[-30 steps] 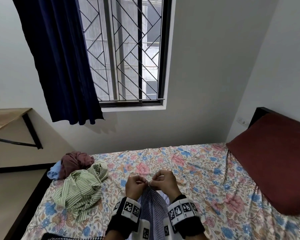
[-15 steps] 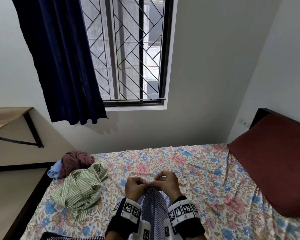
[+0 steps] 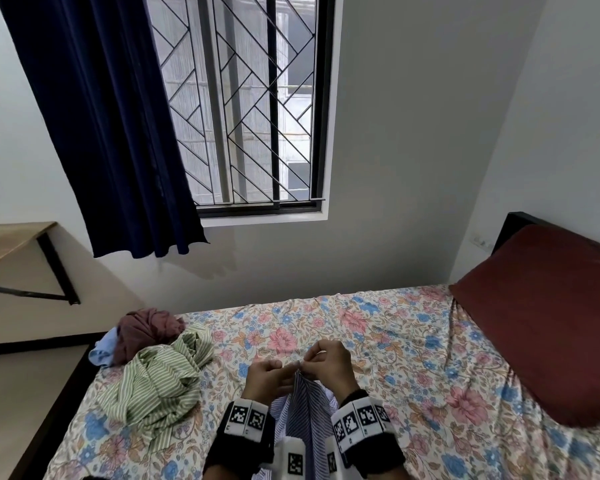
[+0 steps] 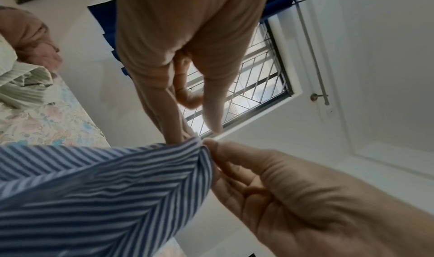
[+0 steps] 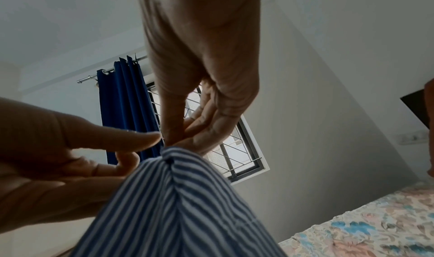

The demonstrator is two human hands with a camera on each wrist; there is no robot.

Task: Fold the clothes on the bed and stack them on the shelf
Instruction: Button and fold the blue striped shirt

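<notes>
Pinching one top edge of a blue striped shirt [image 3: 305,407] between fingertips, the left hand [image 3: 264,377] and right hand [image 3: 328,363] meet above the bed [image 3: 413,358], each closed on the cloth; the shirt hangs between the wrists. Likely risk: so small a grip on thin, smooth woven cotton may slip, dropping the edge and spoiling the alignment needed for a clean fold. The fabric looks light and limp, creasing in soft vertical folds. A crumpled green striped shirt [image 3: 153,379] and a maroon garment [image 3: 146,330] lie bunched at the bed's left, unfolded. The wooden shelf [image 3: 11,237], flat and rigid, stands well apart.
</notes>
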